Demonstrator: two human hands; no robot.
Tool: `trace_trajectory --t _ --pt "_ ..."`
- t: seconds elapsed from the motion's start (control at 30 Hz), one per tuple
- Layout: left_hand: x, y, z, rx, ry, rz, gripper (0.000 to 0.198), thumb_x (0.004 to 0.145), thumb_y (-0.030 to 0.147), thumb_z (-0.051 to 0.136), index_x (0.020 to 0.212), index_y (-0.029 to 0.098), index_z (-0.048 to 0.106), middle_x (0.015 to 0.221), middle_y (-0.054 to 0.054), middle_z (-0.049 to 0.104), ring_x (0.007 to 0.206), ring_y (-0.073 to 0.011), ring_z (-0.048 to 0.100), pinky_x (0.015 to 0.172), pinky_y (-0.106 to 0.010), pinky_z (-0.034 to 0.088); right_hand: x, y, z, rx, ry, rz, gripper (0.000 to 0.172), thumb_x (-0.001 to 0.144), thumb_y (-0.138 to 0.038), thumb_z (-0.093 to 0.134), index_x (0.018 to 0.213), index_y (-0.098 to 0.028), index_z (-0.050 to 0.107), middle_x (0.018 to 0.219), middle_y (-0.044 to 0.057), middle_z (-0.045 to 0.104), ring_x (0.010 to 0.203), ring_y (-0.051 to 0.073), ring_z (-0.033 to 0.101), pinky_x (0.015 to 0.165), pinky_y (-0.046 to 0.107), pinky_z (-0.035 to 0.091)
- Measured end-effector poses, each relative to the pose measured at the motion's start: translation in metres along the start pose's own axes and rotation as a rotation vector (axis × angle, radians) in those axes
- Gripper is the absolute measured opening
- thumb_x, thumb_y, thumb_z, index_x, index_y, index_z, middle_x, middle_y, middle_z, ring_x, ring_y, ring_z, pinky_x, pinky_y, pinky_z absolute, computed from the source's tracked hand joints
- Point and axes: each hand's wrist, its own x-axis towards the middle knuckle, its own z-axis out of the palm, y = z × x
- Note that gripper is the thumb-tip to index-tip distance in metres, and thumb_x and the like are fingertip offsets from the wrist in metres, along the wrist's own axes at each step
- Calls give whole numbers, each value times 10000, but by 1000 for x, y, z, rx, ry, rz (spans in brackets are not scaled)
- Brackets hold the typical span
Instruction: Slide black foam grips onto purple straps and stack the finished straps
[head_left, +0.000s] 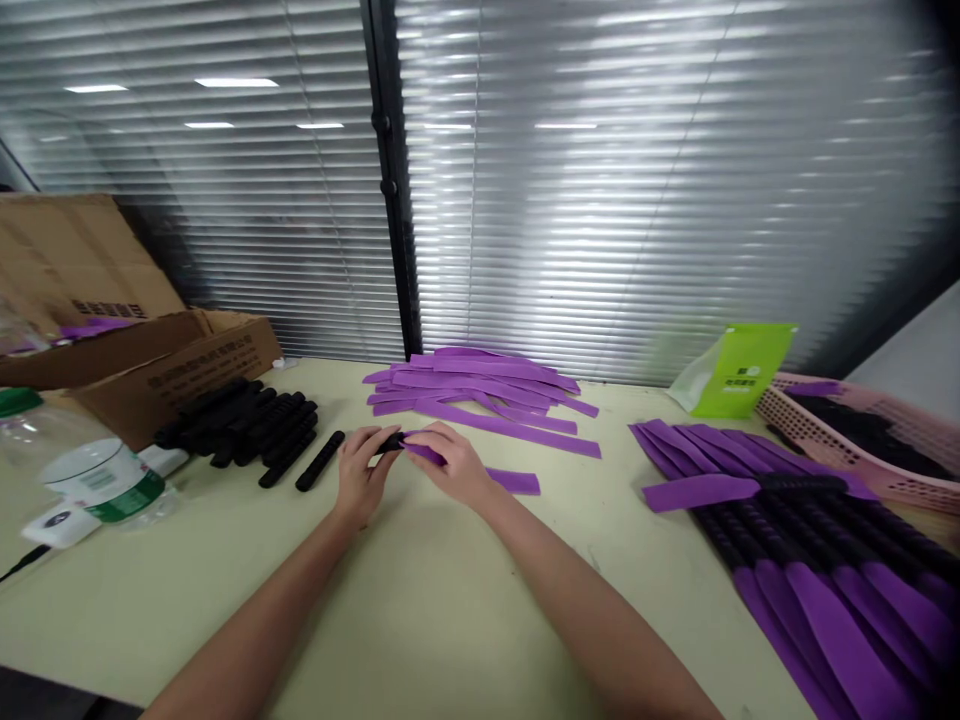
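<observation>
My left hand (364, 472) is closed round a black foam tube (389, 443), whose right end points at my other hand. My right hand (448, 462) pinches a purple strap (424, 453) right at that end; whether the strap sits inside the tube is hidden by the fingers. The strap's tail (514, 481) lies on the table to the right of my wrist. Just left of my left hand a single black tube (320, 461) lies alone. Beyond both hands is a loose pile of flat purple straps (480, 385).
Black tubes (244, 425) are heaped beside an open cardboard box (180, 365) at left, near a plastic bottle (112, 485). On the right lie purple straps with black tubes on them (810, 540), a green pouch (744, 370) and a pink basket (885, 410). Window blinds stand behind.
</observation>
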Motion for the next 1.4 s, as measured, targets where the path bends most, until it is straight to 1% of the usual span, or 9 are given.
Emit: trace_trajectory --t 0.2,0.47,0.67,0.8,0.87,0.93,1.03,1.23,1.4 --pt "-2 1 1 -32 -23 17 236 879 323 555 1086 256 648 975 -47 612 915 -191 584 836 -364 442 -3 1 5 -51 43 -6 198 921 -268 496 1059 -220 630 961 78 616 878 162 596 772 304 531" --pt "-8 -2 3 3 -50 82 257 889 322 531 1115 251 631 986 -53 600 926 -200 572 837 -372 425 -7 -4 13 -109 64 -22 183 914 -256 496 1004 -203 646 934 80 630 888 163 600 792 288 523" --pt "-9 -13 6 92 -55 76 250 894 301 509 1096 255 649 986 -55 599 929 -198 566 863 -376 384 -6 -1 9 -164 -141 107 233 921 -359 512 1034 -216 657 970 55 631 863 146 614 773 265 517" --pt "-4 -22 6 150 -48 92 242 886 304 542 1103 271 646 993 -51 609 945 -200 564 875 -384 347 -5 4 1 -121 -266 148 444 826 -408 644 1224 -229 564 1121 75 610 992 184 596 850 316 511" --pt "-2 -24 6 163 -31 90 247 888 313 546 1114 279 640 998 -50 612 942 -200 565 870 -383 340 -4 6 -2 -55 -216 144 419 845 -360 630 1236 -236 549 1134 66 613 1028 176 584 899 325 492" --pt "-1 -25 5 167 -23 85 248 890 318 546 1118 282 637 996 -48 613 936 -198 566 865 -381 340 -4 8 -2 -7 -128 127 291 891 -304 570 1173 -232 587 1095 57 629 1016 158 587 914 316 484" --pt "-2 -24 5 151 -28 101 237 884 312 556 1101 283 646 980 -42 610 923 -194 565 862 -376 348 -5 9 1 -6 -29 68 191 913 -289 531 1044 -207 644 984 63 640 928 153 603 836 296 512" --pt "-4 -14 4 66 -7 124 234 882 308 554 1093 279 652 959 -37 599 894 -186 569 815 -349 395 -10 1 14 -71 139 -18 168 909 -262 517 975 -187 652 920 84 626 867 162 597 772 298 530" --pt "-6 -6 2 48 22 147 232 890 303 527 1073 270 665 943 -45 593 879 -189 569 805 -357 402 -12 -6 20 -147 154 -45 163 907 -255 505 953 -200 651 912 80 632 859 162 593 767 292 530"
